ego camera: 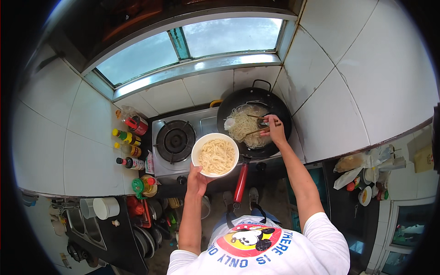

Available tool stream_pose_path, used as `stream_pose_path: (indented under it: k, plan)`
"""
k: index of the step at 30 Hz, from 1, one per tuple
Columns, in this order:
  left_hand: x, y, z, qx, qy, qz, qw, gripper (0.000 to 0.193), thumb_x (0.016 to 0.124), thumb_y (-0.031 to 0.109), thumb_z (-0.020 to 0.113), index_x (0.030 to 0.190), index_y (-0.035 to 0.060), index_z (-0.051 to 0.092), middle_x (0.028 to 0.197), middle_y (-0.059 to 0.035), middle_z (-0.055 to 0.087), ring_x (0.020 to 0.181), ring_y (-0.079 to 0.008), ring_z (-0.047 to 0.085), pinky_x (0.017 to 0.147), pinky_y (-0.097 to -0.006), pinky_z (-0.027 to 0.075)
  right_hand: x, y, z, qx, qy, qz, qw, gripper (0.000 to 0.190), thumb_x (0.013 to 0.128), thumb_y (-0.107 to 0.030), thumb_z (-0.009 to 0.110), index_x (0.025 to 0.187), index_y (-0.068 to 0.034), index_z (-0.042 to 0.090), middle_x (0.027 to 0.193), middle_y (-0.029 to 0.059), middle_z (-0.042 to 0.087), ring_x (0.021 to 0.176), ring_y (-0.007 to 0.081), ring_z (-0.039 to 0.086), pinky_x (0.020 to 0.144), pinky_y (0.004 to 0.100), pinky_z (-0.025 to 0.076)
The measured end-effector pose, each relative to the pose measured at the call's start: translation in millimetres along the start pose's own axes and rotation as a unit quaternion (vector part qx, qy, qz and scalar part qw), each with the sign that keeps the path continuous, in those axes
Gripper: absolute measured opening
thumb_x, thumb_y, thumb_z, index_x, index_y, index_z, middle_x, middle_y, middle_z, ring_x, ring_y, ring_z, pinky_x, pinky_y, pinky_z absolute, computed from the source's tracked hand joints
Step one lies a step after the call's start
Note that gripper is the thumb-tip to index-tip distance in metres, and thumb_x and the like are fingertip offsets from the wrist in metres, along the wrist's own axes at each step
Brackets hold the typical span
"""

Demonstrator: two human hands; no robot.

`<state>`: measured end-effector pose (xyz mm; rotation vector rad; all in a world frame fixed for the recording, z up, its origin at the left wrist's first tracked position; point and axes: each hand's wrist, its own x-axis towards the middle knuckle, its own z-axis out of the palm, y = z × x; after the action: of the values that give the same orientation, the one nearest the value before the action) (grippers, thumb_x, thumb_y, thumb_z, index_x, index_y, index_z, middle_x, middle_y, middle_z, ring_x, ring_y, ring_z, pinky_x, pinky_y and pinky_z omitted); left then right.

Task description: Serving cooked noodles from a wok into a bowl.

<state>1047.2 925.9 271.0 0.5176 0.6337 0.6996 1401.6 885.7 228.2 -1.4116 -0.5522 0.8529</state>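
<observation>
My left hand [198, 181] grips the rim and side of a white bowl [195, 151], held in front of the stove. Pale cooked noodles [217, 156] fill much of the bowl. Over the black wok [237, 98], my right hand [275, 129] holds a pair of wooden chopsticks [254, 131], their tips spread apart at the noodles in the wok [242, 120]. Those noodles lie in cloudy liquid, with a white lump [229, 124], perhaps egg, at their left side. A dark ladle-like utensil [263, 120] is partly hidden behind my right hand.
The wok's red handle [241, 182] juts toward me. Left of the wok is a bare gas burner [175, 141] on the steel stove [202, 118]. Sauce bottles [130, 137] and an oil jug [144, 187] line the left wall. A tiled wall [330, 113] stands close on the right.
</observation>
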Motion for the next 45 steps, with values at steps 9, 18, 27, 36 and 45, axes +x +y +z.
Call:
stream_pose_path:
  k: [9, 18, 27, 36, 45]
  plan:
    - [-9, 6, -2, 0.014, 0.009, 0.009, 1.0, 0.067, 0.078, 0.022, 0.057, 0.137, 0.0102, 0.028, 0.132, -0.0168, 0.047, 0.114, -0.0325, 0.056, 0.082, -0.0481, 0.058, -10, 32, 12, 0.006, 0.123, -0.055, 0.991, 0.039, 0.099, -0.035, 0.04, 0.085, -0.001, 0.051, 0.066, 0.0107, 0.056, 0.053, 0.0216, 0.064, 0.046, 0.0307, 0.055]
    - [-10, 12, 6, 0.051, 0.016, 0.018, 0.998, 0.064, 0.079, 0.025, 0.057, 0.135, 0.0096, 0.03, 0.131, -0.0159, 0.048, 0.112, -0.0311, 0.058, 0.079, -0.0466, 0.059, -27, 50, 41, 0.232, 0.302, 0.073, 0.922, 0.044, 0.1, -0.039, 0.036, 0.085, 0.002, 0.042, 0.07, 0.023, 0.056, 0.051, 0.0368, 0.063, 0.045, 0.0429, 0.058]
    - [-11, 15, 8, 0.059, 0.017, 0.018, 0.998, 0.06, 0.079, 0.024, 0.056, 0.133, 0.0096, 0.032, 0.13, -0.0156, 0.05, 0.111, -0.0308, 0.059, 0.078, -0.0462, 0.059, -18, 48, 62, 0.27, 0.327, 0.119, 0.898, 0.043, 0.099, -0.041, 0.037, 0.086, 0.0, 0.041, 0.071, 0.0205, 0.056, 0.047, 0.0341, 0.062, 0.042, 0.04, 0.057]
    - [-12, 17, 2, 0.063, 0.024, 0.014, 0.998, 0.058, 0.079, 0.024, 0.056, 0.131, 0.0101, 0.034, 0.13, -0.0148, 0.049, 0.111, -0.0312, 0.059, 0.079, -0.0478, 0.058, -11, 66, 56, 0.373, 0.321, 0.167, 0.854, 0.043, 0.099, -0.042, 0.034, 0.088, -0.002, 0.042, 0.07, 0.018, 0.056, 0.055, 0.0331, 0.063, 0.05, 0.0411, 0.06]
    - [-12, 15, 2, 0.073, 0.036, -0.001, 0.997, 0.054, 0.079, 0.023, 0.056, 0.128, 0.0102, 0.034, 0.127, -0.0154, 0.051, 0.107, -0.0314, 0.061, 0.077, -0.0475, 0.059, -17, 59, 54, 0.413, 0.314, 0.154, 0.841, 0.042, 0.1, -0.042, 0.032, 0.089, -0.003, 0.042, 0.071, 0.0183, 0.057, 0.057, 0.0323, 0.064, 0.053, 0.0412, 0.06]
